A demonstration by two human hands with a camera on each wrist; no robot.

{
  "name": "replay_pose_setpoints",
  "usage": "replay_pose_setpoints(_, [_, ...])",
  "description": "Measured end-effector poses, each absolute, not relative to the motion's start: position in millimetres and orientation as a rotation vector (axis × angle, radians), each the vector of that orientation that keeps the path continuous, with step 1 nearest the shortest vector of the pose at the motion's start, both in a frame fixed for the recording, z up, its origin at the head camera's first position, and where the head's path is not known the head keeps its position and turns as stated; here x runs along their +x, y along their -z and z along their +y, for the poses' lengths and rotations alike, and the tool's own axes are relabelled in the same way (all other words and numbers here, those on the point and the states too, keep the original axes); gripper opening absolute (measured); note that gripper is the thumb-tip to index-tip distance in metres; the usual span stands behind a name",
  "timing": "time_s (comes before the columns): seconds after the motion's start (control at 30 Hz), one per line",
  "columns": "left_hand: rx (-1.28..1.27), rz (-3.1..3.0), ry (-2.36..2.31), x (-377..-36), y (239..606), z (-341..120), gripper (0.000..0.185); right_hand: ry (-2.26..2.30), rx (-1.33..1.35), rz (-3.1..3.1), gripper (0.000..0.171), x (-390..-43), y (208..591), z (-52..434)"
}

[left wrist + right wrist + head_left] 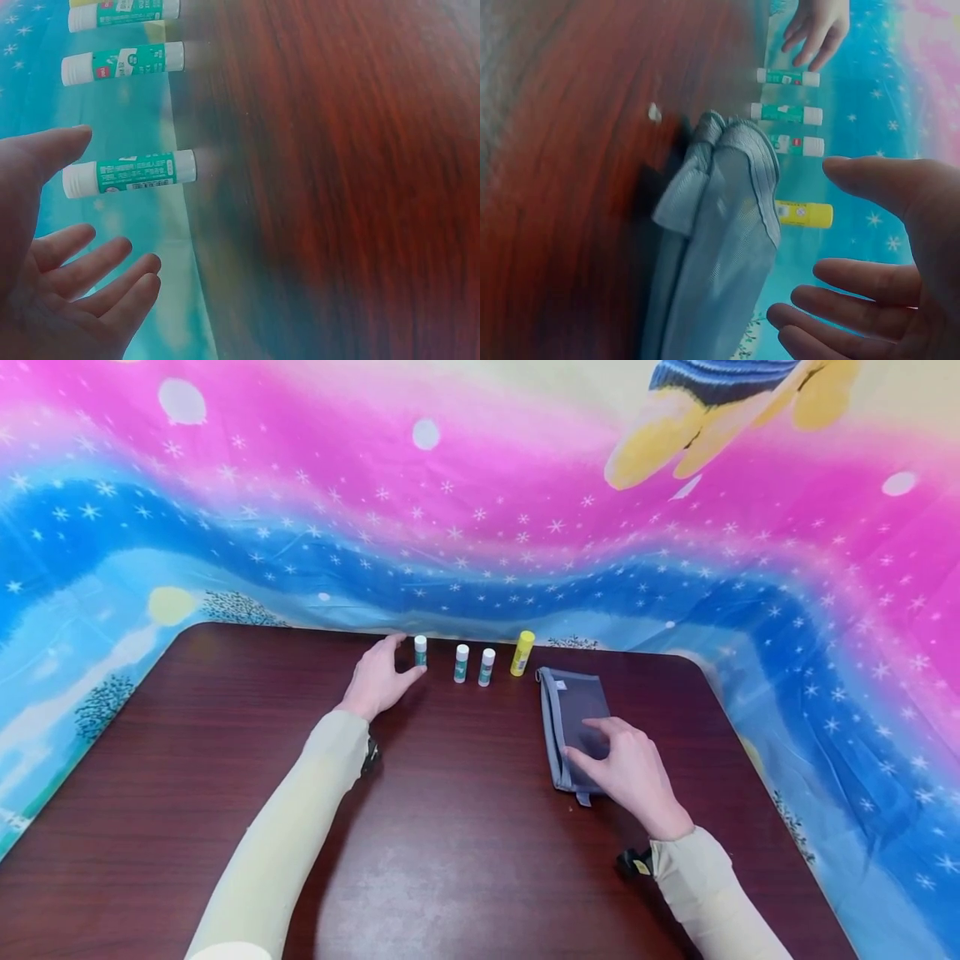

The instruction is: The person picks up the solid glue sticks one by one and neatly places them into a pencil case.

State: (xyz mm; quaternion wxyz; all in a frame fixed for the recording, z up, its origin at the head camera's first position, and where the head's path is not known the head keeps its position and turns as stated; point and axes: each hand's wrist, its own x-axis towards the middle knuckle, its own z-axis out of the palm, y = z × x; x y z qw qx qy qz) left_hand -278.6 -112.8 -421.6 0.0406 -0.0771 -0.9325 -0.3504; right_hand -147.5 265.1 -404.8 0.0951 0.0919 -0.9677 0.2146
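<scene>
Three white-and-green glue sticks stand in a row near the table's far edge, with a yellow glue stick (pixel 522 653) at the right end. My left hand (pixel 401 658) reaches the leftmost stick (pixel 420 650) with thumb and fingers spread to either side of it. In the left wrist view that stick (pixel 129 174) lies between the thumb and fingers of the left hand (pixel 105 208), with a gap showing. My right hand (pixel 600 743) is spread over a grey mesh pouch (pixel 570 706). In the right wrist view its fingers (pixel 855 281) are straight beside the pouch (pixel 720 247); whether they touch it is unclear.
The dark wooden table (pixel 450 827) has rounded far corners. A bright pink-and-blue cloth (pixel 480 527) hangs just behind the glue sticks and drapes past both table sides. The middle stick (pixel 461 663) and the third stick (pixel 486 667) stand close together.
</scene>
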Motion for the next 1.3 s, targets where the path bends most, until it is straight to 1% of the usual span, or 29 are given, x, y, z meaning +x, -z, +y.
replay_pose_setpoints(0.27, [-0.172, -2.822, 1.148, -282, 425, -112, 0.069, -0.708, 0.246, -2.889, 0.051, -145, 412, 258])
replay_pose_setpoints(0.57, [-0.142, -2.807, 1.197, -284, 430, -111, 0.066, -0.710, 0.237, -2.879, 0.037, -146, 420, 253])
replay_pose_setpoints(1.0, [-0.102, -2.818, 1.225, -288, 428, -105, 0.061, -0.721, 0.177, -2.955, 0.035, -153, 427, 249])
replay_pose_setpoints(1.17, [-0.105, -2.808, 1.239, -290, 428, -104, 0.058, -0.741, 0.161, -2.973, 0.022, -155, 427, 247])
replay_pose_setpoints(1.3, [-0.110, -2.796, 1.250, -291, 428, -102, 0.055, -0.839, 0.140, -2.988, 0.012, -158, 426, 249])
